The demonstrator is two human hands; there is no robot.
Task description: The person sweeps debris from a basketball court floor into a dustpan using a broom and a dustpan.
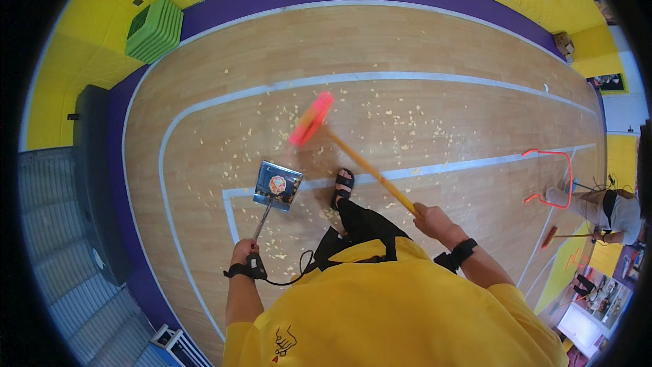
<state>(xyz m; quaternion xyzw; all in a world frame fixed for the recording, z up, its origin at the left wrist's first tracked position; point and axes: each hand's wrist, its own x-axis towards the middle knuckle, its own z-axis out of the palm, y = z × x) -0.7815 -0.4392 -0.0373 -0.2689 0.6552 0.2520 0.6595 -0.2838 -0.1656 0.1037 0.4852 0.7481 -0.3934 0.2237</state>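
Observation:
My left hand [245, 251] grips the metal handle of a long-handled dustpan [278, 184]. Its shiny pan bears a round coloured label and rests at floor level, left of my sandalled foot [343, 186]. A few pale bits show along the pan's right side. With my right hand [436, 223] I hold the yellow-orange stick of a broom [374, 174]. The pink broom head [311, 120], slightly blurred, is beyond the dustpan and to its right; whether it touches the floor I cannot tell. Pale flakes [407, 120] lie scattered over the wood-look floor [285, 51] around both tools.
Stacked green plastic pieces [155, 30] stand by the far-left wall. A red bent-tube frame [569, 178] is on the right, where another person [614, 211] stands near a second broom [550, 237]. A dark padded block [99, 183] lines the left wall; a cardboard box [564, 43] sits far right.

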